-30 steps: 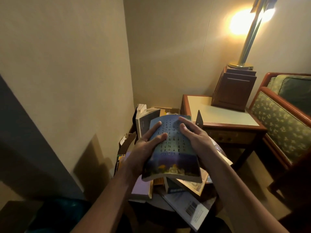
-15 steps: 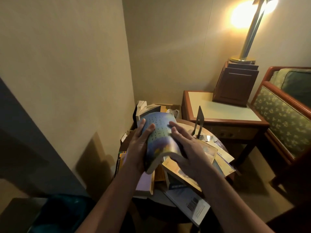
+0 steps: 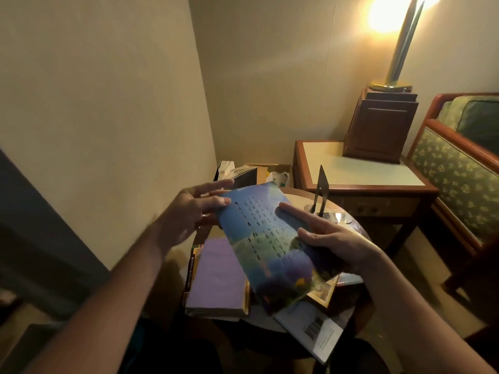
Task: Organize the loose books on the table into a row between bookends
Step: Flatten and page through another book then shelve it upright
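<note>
A blue paperback (image 3: 266, 238) with rows of dark characters on its cover lies tilted above the small round table (image 3: 359, 230). My right hand (image 3: 332, 240) grips its right edge, thumb on the cover. My left hand (image 3: 193, 211) hovers at the book's upper left corner, fingers spread, fingertips just touching or barely off it. Below lie a purple-covered book (image 3: 216, 276), a gold-framed book (image 3: 321, 291) and a white book with a barcode (image 3: 316, 327). A dark metal bookend (image 3: 321, 191) stands upright at the table's far side. An upright dark book (image 3: 243, 175) fans its pages by the wall.
The wall (image 3: 108, 103) runs close along the left. A wooden side table (image 3: 359, 171) carries a brown box (image 3: 380, 128) and a lit lamp (image 3: 399, 49). A green patterned armchair (image 3: 459, 171) stands at the right. A cardboard box (image 3: 272, 172) sits behind the round table.
The blue book has swung from nearly on edge to cover-up, tilted right. My left hand has come off its grip and opened; my right hand now holds the book alone.
</note>
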`<state>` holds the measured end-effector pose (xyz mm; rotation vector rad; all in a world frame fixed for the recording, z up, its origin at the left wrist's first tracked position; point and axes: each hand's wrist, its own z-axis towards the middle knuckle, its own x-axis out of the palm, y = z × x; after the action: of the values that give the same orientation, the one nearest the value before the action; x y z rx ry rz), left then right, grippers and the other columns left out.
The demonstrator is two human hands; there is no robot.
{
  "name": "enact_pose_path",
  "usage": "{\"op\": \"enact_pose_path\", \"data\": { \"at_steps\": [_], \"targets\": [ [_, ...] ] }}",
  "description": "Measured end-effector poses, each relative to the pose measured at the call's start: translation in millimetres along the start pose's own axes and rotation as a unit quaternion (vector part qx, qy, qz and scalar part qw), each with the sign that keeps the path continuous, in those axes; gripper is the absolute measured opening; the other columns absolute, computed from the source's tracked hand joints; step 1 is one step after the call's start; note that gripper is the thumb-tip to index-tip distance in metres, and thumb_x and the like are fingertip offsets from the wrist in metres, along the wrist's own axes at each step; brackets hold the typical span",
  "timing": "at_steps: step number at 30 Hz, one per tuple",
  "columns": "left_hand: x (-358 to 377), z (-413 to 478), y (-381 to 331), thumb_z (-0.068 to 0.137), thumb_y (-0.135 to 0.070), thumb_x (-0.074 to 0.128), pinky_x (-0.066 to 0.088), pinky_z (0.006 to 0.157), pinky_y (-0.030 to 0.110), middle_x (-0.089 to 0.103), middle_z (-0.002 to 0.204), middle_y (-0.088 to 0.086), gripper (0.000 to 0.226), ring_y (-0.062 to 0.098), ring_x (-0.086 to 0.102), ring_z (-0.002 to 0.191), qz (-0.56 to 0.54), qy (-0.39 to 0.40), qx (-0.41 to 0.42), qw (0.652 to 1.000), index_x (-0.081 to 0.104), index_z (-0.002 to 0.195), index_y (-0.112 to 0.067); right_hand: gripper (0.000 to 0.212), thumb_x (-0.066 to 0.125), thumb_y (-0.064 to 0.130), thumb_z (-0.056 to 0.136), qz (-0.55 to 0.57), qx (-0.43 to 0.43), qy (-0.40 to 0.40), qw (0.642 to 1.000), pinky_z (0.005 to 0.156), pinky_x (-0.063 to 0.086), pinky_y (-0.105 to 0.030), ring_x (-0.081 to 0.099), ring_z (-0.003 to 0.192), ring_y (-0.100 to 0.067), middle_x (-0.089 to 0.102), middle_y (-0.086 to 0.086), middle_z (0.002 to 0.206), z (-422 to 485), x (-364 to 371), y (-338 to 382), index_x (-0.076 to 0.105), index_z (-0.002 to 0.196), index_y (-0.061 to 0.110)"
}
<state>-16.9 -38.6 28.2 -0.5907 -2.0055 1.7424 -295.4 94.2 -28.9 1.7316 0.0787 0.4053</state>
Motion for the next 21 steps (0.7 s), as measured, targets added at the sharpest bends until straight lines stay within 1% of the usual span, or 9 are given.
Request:
{"op": "enact_pose_path", "data": {
  "at_steps": [2, 4, 6, 11, 13, 15, 18, 20, 21],
  "targets": [
    [-6, 7, -15, 0.081, -0.012, 0.074, 0.061, 0.075, 0.040, 0.061, 0.126, 0.010, 0.039, 0.034, 0.061, 0.112, 0.093, 0.023, -0.024, 0.995, 0.074, 0.117, -0.024, 0.067, 0.069, 0.021, 0.088, -0.015, 0.016, -0.020, 1.000, 0.096, 0.053, -0.054, 0.060, 0.121, -0.037, 0.046, -0.008, 0.146, 2, -4, 5, 0.045, 0.144, 0.049],
    [-3, 14, -27, 0.084, -0.010, 0.070, 0.060, 0.072, 0.038, 0.058, 0.129, 0.005, 0.038, 0.035, 0.057, 0.114, 0.145, 0.055, -0.067, 0.986, 0.074, 0.117, -0.028, 0.066, 0.066, 0.011, 0.093, -0.028, 0.016, -0.043, 0.999, 0.086, 0.058, -0.043, 0.065, 0.114, -0.033, 0.052, -0.008, 0.141, 7, -4, 6, 0.047, 0.141, 0.052],
    [2, 22, -34, 0.088, -0.006, 0.063, 0.060, 0.069, 0.037, 0.053, 0.132, 0.003, 0.041, 0.036, 0.056, 0.114, 0.173, 0.081, -0.104, 0.976, 0.074, 0.118, -0.030, 0.067, 0.061, 0.005, 0.095, -0.065, 0.016, -0.071, 0.995, 0.084, 0.059, -0.041, 0.065, 0.111, -0.032, 0.055, -0.006, 0.135, 15, -5, 4, 0.048, 0.139, 0.054],
    [17, 38, -40, 0.093, -0.009, 0.059, 0.054, 0.054, 0.025, 0.052, 0.131, 0.002, 0.037, 0.030, 0.055, 0.100, 0.264, 0.137, -0.115, 0.948, 0.074, 0.118, -0.032, 0.065, 0.065, 0.014, 0.095, -0.112, -0.003, -0.075, 0.991, 0.090, 0.057, -0.052, 0.062, 0.115, -0.032, 0.053, -0.005, 0.137, 30, -17, -8, 0.046, 0.141, 0.055],
    [25, 45, -38, 0.094, -0.014, 0.061, 0.051, 0.052, 0.020, 0.052, 0.130, 0.000, 0.033, 0.026, 0.054, 0.099, 0.312, 0.150, -0.138, 0.928, 0.073, 0.120, -0.031, 0.065, 0.066, 0.016, 0.094, -0.119, -0.011, -0.080, 0.990, 0.085, 0.059, -0.047, 0.063, 0.113, -0.031, 0.054, -0.003, 0.135, 36, -21, -11, 0.045, 0.142, 0.054],
    [28, 55, -34, 0.093, -0.018, 0.064, 0.052, 0.056, 0.021, 0.052, 0.130, 0.001, 0.030, 0.029, 0.053, 0.102, 0.345, 0.133, -0.136, 0.919, 0.074, 0.117, -0.033, 0.066, 0.068, 0.019, 0.093, -0.138, -0.014, -0.118, 0.983, 0.080, 0.061, -0.039, 0.063, 0.112, -0.026, 0.057, 0.001, 0.130, 43, -23, -17, 0.043, 0.144, 0.052],
    [24, 68, -37, 0.092, -0.017, 0.064, 0.048, 0.052, 0.021, 0.055, 0.127, 0.006, 0.030, 0.030, 0.053, 0.094, 0.367, 0.090, -0.105, 0.920, 0.075, 0.116, -0.033, 0.059, 0.066, 0.028, 0.095, -0.196, -0.055, -0.226, 0.953, 0.072, 0.055, -0.022, 0.062, 0.114, -0.014, 0.064, 0.013, 0.117, 54, -29, -31, 0.043, 0.149, 0.036],
    [21, 78, -44, 0.092, -0.015, 0.063, 0.043, 0.048, 0.021, 0.057, 0.122, 0.008, 0.031, 0.025, 0.049, 0.083, 0.398, 0.040, -0.072, 0.914, 0.074, 0.117, -0.029, 0.051, 0.063, 0.036, 0.096, -0.266, -0.056, -0.308, 0.912, 0.068, 0.046, -0.014, 0.063, 0.112, -0.011, 0.067, 0.012, 0.118, 62, -37, -47, 0.049, 0.144, 0.030],
    [19, 84, -47, 0.092, -0.014, 0.062, 0.043, 0.050, 0.022, 0.059, 0.120, 0.008, 0.032, 0.023, 0.048, 0.080, 0.413, 0.010, -0.055, 0.909, 0.073, 0.119, -0.027, 0.048, 0.063, 0.040, 0.096, -0.317, -0.034, -0.342, 0.884, 0.070, 0.044, -0.015, 0.063, 0.111, -0.012, 0.066, 0.009, 0.122, 67, -41, -56, 0.052, 0.142, 0.029]
  ]
}}
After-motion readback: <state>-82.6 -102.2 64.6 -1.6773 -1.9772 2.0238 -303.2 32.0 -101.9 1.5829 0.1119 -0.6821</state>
